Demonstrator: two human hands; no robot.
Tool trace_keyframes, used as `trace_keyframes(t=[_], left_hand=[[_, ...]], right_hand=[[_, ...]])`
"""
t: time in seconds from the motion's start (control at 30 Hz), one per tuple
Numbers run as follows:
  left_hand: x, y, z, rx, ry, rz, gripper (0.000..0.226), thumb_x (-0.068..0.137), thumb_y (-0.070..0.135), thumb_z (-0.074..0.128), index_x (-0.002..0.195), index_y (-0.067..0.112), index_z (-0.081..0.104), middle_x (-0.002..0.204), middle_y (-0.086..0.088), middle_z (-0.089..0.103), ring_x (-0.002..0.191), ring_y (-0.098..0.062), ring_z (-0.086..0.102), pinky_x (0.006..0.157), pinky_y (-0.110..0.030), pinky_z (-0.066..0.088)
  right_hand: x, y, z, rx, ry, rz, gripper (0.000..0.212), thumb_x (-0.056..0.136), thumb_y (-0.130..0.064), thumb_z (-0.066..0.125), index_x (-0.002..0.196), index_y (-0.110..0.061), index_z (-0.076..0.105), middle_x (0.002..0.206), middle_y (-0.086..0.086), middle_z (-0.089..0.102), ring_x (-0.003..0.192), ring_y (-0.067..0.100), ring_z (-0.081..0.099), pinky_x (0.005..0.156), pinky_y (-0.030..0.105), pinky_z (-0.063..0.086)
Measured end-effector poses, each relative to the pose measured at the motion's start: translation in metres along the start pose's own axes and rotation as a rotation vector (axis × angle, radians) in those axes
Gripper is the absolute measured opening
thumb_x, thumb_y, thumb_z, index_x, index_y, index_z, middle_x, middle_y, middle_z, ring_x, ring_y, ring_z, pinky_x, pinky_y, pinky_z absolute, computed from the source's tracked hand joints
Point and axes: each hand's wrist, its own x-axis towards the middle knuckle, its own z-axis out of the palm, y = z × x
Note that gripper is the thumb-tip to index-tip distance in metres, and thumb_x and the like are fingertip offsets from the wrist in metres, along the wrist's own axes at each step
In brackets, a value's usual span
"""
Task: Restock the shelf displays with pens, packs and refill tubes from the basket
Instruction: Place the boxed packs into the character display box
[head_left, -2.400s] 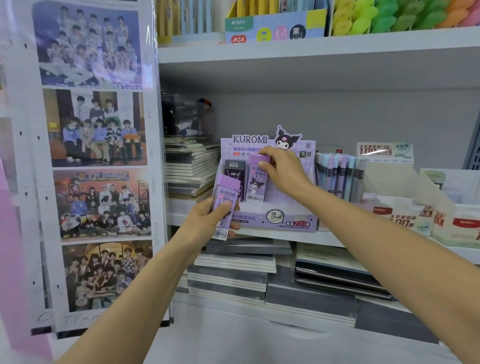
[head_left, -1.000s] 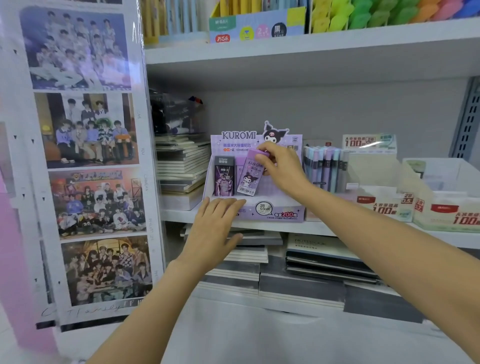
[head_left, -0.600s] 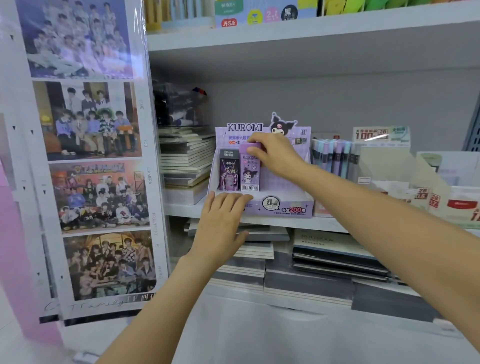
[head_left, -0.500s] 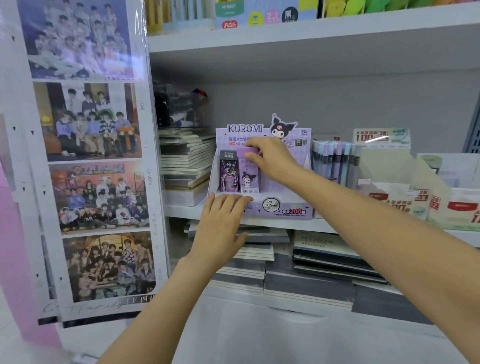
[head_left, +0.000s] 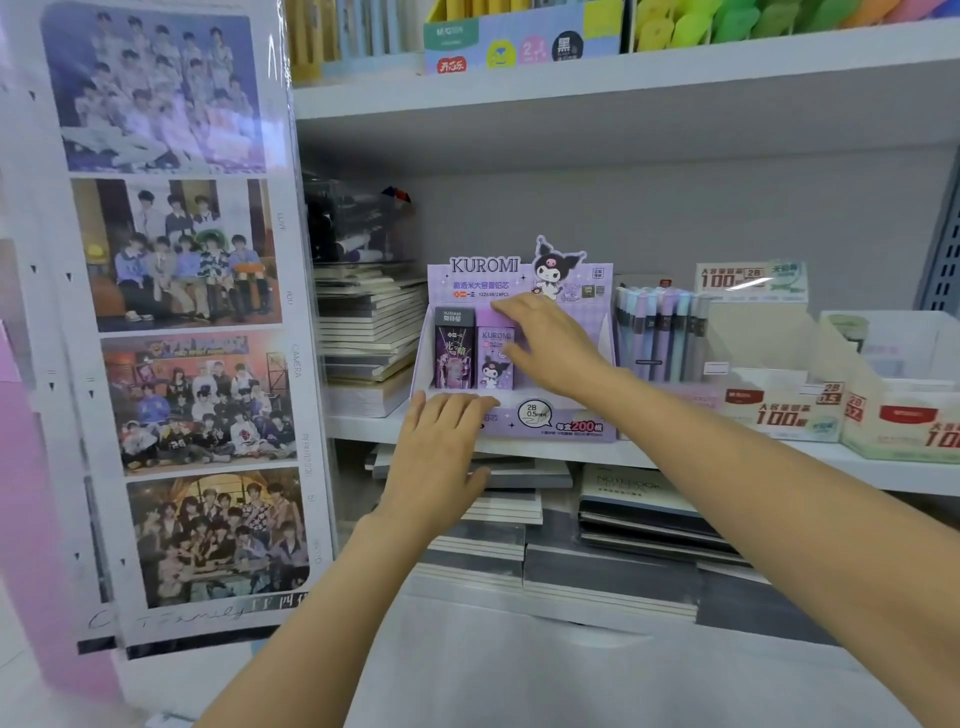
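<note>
- Furthest left, a poster sheet (head_left: 171, 332) with four group photos hangs down the side of the shelving.
- Just right of it, a stack of notebooks (head_left: 369, 332) lies on the shelf (head_left: 727, 460). More notebooks are piled on the level below.
- Next comes the left hand (head_left: 441, 457). Its grip is wide and holds nothing; the fingers are straight and together, with the tips resting on the near front lip of the display box (head_left: 550, 423).
- The display box is purple card with a cartoon header, and it stands on the shelf near the front edge.
- A dark pack (head_left: 455, 348) stands upright at the left end of the box.
- A purple pack (head_left: 493, 364) stands upright just to its right, touching it.
- The right hand (head_left: 550, 348) reaches in from the right and holds the purple pack in a narrow grip, with the fingers over its top edge and the thumb against its right side.
- Right of the box, a row of pens (head_left: 660, 332) in pastel colours stands upright.
- Further right, cream boxes (head_left: 779, 410) with red print sit along the shelf.
- Above all this, an upper shelf (head_left: 623, 88) carries more colourful stock.
</note>
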Motion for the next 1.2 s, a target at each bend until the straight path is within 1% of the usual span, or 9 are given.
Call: trace_keyframes(t=[0.17, 0.23, 0.33, 0.47, 0.63, 0.77, 0.93, 1.07, 1.2], left_hand=[[-0.012, 0.015, -0.005, -0.055, -0.010, -0.022, 0.077, 0.090, 0.032, 0.061, 0.153, 0.021, 0.018, 0.159, -0.003, 0.020, 0.148, -0.023, 0.011, 0.121, -0.046, -0.001], [-0.029, 0.034, 0.004, -0.098, 0.142, 0.002, 0.067, 0.084, 0.016, 0.066, 0.145, 0.012, 0.039, 0.149, -0.012, 0.037, 0.138, -0.031, 0.032, 0.116, -0.048, 0.022], [-0.067, 0.071, 0.039, -0.220, 0.278, 0.026, 0.037, 0.077, 0.000, 0.063, 0.113, 0.006, 0.062, 0.116, -0.011, 0.060, 0.103, -0.029, 0.054, 0.085, -0.041, 0.045], [-0.144, 0.113, 0.116, -0.299, -0.056, 0.114, 0.028, 0.071, -0.010, 0.064, 0.095, 0.003, 0.068, 0.098, -0.014, 0.064, 0.085, -0.035, 0.062, 0.068, -0.043, 0.049], [-0.260, 0.138, 0.205, -0.341, -0.615, -0.098, 0.039, 0.096, 0.019, 0.048, 0.135, 0.014, 0.051, 0.143, -0.004, 0.046, 0.132, -0.022, 0.043, 0.104, -0.032, 0.035], [-0.320, 0.144, 0.237, -0.399, -0.859, -0.179, 0.053, 0.101, 0.023, 0.039, 0.152, 0.018, 0.025, 0.161, 0.002, 0.016, 0.146, -0.013, 0.021, 0.115, -0.022, 0.017], [-0.346, 0.148, 0.251, -0.497, -0.807, -0.304, 0.049, 0.099, 0.009, 0.042, 0.147, 0.016, 0.038, 0.161, 0.001, 0.015, 0.149, -0.014, 0.015, 0.113, -0.021, 0.023], [-0.353, 0.156, 0.253, -0.503, -0.697, -0.342, 0.047, 0.094, 0.004, 0.050, 0.140, 0.013, 0.050, 0.159, 0.000, 0.024, 0.147, -0.015, 0.020, 0.113, -0.025, 0.029], [-0.355, 0.159, 0.252, -0.529, -0.658, -0.378, 0.041, 0.092, 0.000, 0.052, 0.131, 0.009, 0.058, 0.157, -0.001, 0.027, 0.147, -0.015, 0.020, 0.112, -0.026, 0.030]], right_hand=[[-0.044, -0.009, -0.017, 0.258, 0.117, -0.047, 0.052, 0.098, -0.021, 0.054, 0.147, -0.015, 0.037, 0.150, 0.002, 0.040, 0.140, 0.017, 0.032, 0.116, 0.035, 0.025], [-0.079, -0.013, -0.018, 0.382, 0.244, -0.102, 0.039, 0.097, -0.015, 0.054, 0.136, -0.012, 0.050, 0.134, 0.003, 0.054, 0.124, 0.016, 0.049, 0.106, 0.030, 0.039], [-0.146, -0.010, -0.001, 0.521, 0.282, -0.113, 0.025, 0.096, -0.008, 0.053, 0.119, -0.011, 0.062, 0.110, 0.002, 0.063, 0.094, 0.010, 0.059, 0.081, 0.019, 0.048], [-0.255, 0.019, 0.065, 0.608, 0.110, 0.081, 0.020, 0.096, -0.008, 0.053, 0.110, -0.013, 0.066, 0.101, -0.003, 0.065, 0.084, 0.008, 0.060, 0.074, 0.021, 0.050], [-0.401, 0.064, 0.169, 0.577, -0.339, 0.488, 0.018, 0.094, -0.012, 0.057, 0.108, -0.016, 0.068, 0.097, 0.003, 0.069, 0.079, 0.021, 0.064, 0.074, 0.030, 0.051], [-0.485, 0.082, 0.223, 0.462, -0.631, 0.666, 0.033, 0.095, -0.026, 0.058, 0.126, -0.017, 0.055, 0.117, 0.007, 0.062, 0.104, 0.023, 0.060, 0.090, 0.029, 0.045], [-0.513, 0.087, 0.268, 0.327, -0.818, 0.840, 0.069, 0.093, -0.048, 0.054, 0.148, -0.016, 0.028, 0.146, 0.011, 0.036, 0.134, 0.027, 0.037, 0.105, 0.034, 0.036], [-0.515, 0.082, 0.289, 0.333, -0.780, 0.935, 0.077, 0.087, -0.044, 0.066, 0.147, -0.012, 0.031, 0.144, 0.013, 0.033, 0.135, 0.028, 0.034, 0.109, 0.035, 0.032], [-0.511, 0.087, 0.294, 0.633, -0.720, 1.171, 0.078, 0.070, -0.027, 0.086, 0.136, -0.008, 0.048, 0.138, 0.013, 0.044, 0.122, 0.026, 0.048, 0.097, 0.028, 0.040]])
